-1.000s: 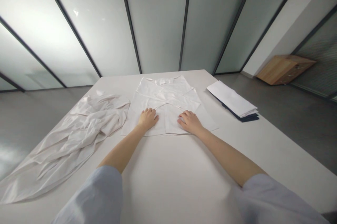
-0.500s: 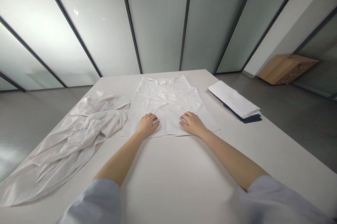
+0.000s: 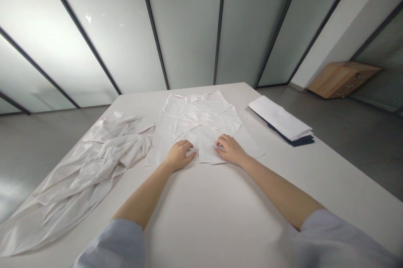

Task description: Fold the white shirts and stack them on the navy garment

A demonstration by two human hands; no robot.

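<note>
A white shirt [image 3: 201, 110] lies face down on the table in front of me, its collar at the far end and its sleeves folded across the back. My left hand [image 3: 180, 154] rests on the lower left part of the shirt, thumb and fingers apart, nothing between them. On the lower right part lies my right hand [image 3: 230, 149], fingers curved and spread from the thumb, also holding nothing. The shirt's near hem runs just under both hands.
To the left, a crumpled white garment [image 3: 94, 167] spreads along the edge of the white table [image 3: 217, 213]. Folded white cloth [image 3: 278, 117] sits on a dark folded piece [image 3: 304, 140] at the right edge. A wooden cabinet [image 3: 340, 79] stands on the floor beyond.
My left hand has slid slightly to the right and nearer to me over the shirt. My right hand has stayed in nearly the same place.
</note>
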